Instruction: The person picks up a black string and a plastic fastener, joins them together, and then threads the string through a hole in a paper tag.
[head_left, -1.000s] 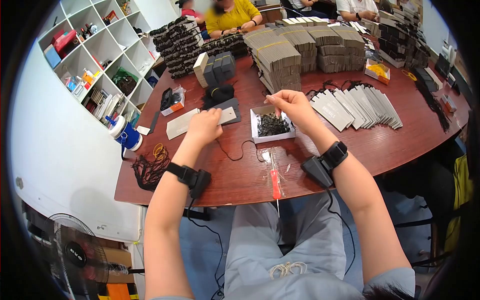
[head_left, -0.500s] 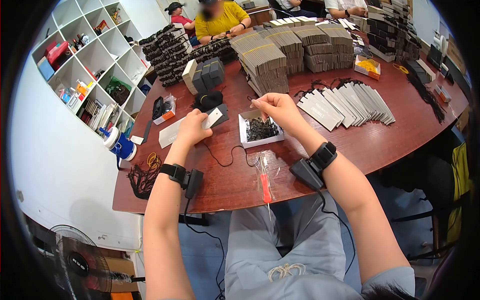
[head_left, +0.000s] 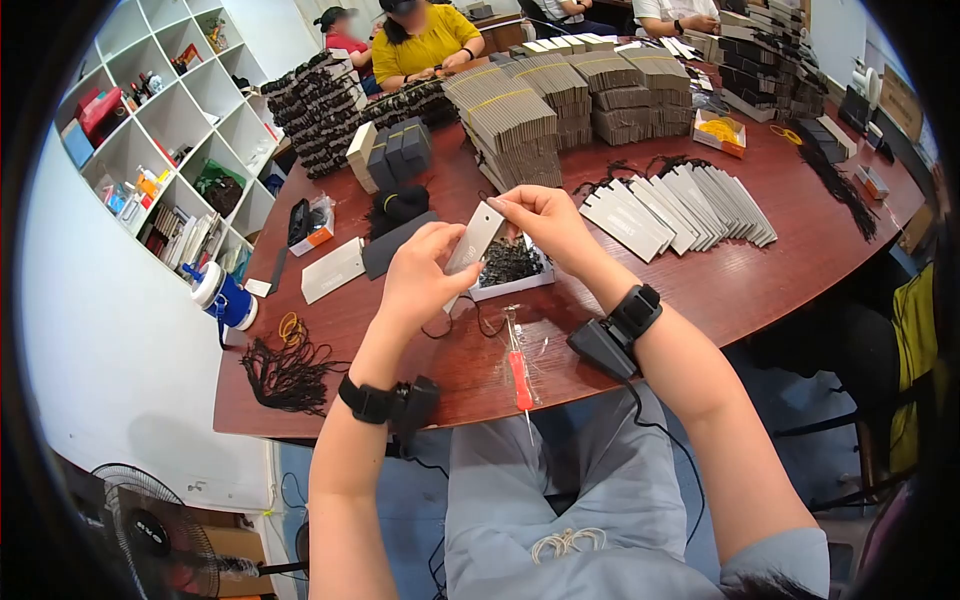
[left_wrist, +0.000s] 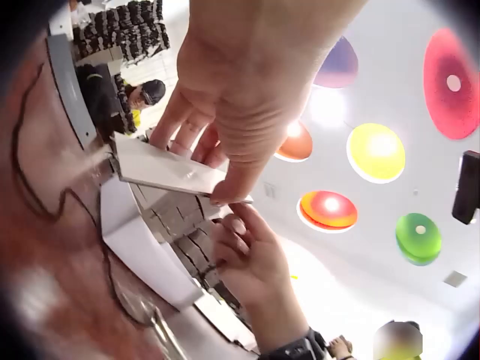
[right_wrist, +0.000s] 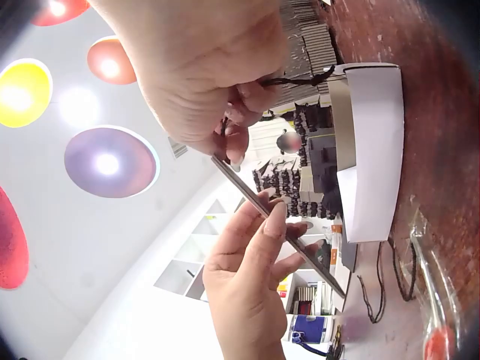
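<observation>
In the head view my left hand grips a grey card tag by its long edges, thumb on one side and fingers on the other. The tag is tilted, with its punched hole at the upper end. My right hand is at that end and pinches a thin black cord, seen in the right wrist view; its fingertips hide where cord and tag meet. Below the hands stands a white box holding small black cord pieces. Another grey tag and dark card lie to the left.
Fanned tags with black cords lie to the right. Tall bundles of tags stand behind. A red-handled tool lies at the front edge, with a cord bundle and blue-white jug to the left. Other people sit across the table.
My left hand has lifted a tag from the left pile and brought it rightward, up to my right hand. The right hand stays pinched over the box.
</observation>
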